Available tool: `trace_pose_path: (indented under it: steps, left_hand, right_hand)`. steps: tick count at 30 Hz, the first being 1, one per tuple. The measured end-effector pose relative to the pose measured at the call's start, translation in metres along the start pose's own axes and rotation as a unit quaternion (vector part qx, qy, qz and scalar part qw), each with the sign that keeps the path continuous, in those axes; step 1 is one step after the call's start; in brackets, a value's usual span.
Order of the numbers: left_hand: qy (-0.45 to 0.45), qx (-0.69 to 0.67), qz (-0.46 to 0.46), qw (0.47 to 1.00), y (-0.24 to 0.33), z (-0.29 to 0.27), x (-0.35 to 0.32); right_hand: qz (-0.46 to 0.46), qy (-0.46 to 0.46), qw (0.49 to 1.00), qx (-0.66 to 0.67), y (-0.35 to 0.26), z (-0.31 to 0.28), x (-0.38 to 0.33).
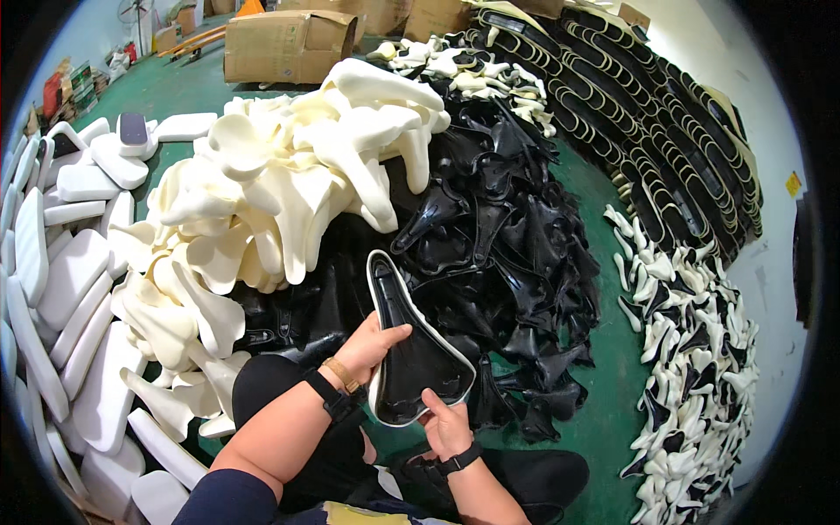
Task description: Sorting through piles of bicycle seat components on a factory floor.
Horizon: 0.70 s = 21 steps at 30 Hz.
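A bicycle saddle [411, 350] with a black shell set in a white foam rim is held up in front of me, its narrow nose pointing away. My left hand [363, 348] grips its left edge, the thumb lying across the black face. At the wide rear end my right hand [444, 427] holds the edge, thumb on top and fingers underneath. Just beyond the saddle lies a heap of glossy black saddle shells [499, 236]. To the left of it are piled cream foam saddle pads [289, 175].
White foam pads [79, 262] are stacked at the far left. Many small white-and-black saddles [700, 376] are heaped at the right. Rows of black pieces with cream rims [639, 122] stand along the right wall. A cardboard box [289, 45] sits on the green floor [604, 402] at the back.
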<state>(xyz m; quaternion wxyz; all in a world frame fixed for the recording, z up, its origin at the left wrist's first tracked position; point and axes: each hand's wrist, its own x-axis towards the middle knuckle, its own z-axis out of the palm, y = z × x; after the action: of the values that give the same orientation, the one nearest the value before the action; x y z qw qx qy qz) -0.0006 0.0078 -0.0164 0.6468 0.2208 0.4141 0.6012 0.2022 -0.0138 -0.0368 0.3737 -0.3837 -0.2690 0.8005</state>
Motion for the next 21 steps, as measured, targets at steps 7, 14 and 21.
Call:
trace_pose_path:
  steps: [7, 14, 21]
  left_hand:
    - [0.035, -0.123, 0.035, 0.991, 0.021, -0.002, -0.003]
    - [0.074, -0.012, 0.214, 0.974, 0.019, -0.018, 0.007]
    - [0.106, 0.11, 0.108, 0.982, 0.009, -0.028, 0.01]
  right_hand:
    - [0.0, -0.008, 1.0, -0.024, -0.014, -0.005, -0.003]
    - [0.024, 0.004, 0.999, -0.034, 0.001, -0.039, -0.012]
    - [-0.01, 0.006, 0.999, -0.042, -0.024, -0.031, -0.041]
